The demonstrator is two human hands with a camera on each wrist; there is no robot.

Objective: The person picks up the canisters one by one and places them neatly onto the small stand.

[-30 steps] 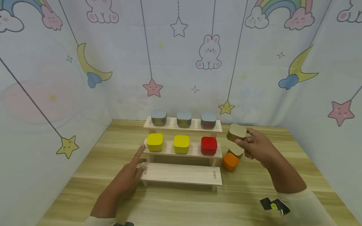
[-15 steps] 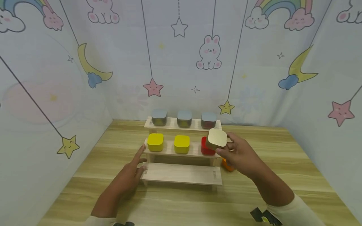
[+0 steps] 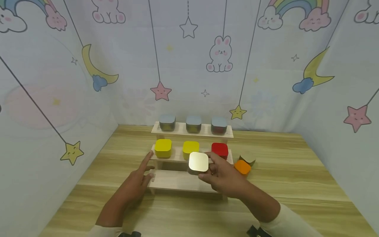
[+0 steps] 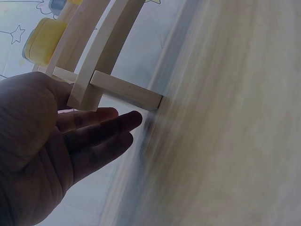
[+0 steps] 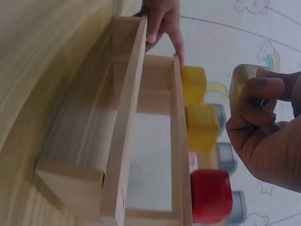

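My right hand (image 3: 226,177) pinches a gold rounded-square tin (image 3: 198,162) between thumb and fingers. It hangs in the air above the lowest step of a three-step wooden stand (image 3: 174,181), overlapping the front of the middle step in the head view. In the right wrist view the tin (image 5: 242,84) is tilted, away from the stand. My left hand (image 3: 134,182) touches the stand's left end, the index finger at the middle step and the thumb at the lowest. Its other fingers (image 4: 101,150) extend loosely below the step in the left wrist view.
Two yellow tins (image 3: 163,148) and a red tin (image 3: 219,149) stand on the middle step. Three silver-grey tins (image 3: 193,124) line the top step. Right of the stand, an orange tin (image 3: 242,168) lies against another gold tin (image 3: 251,160), partly hidden. Printed curtains (image 3: 189,65) surround the table.
My right hand has carried the gold tin from right of the stand leftward past the red tin to the middle, and lower. The left hand stays at the stand's left end.
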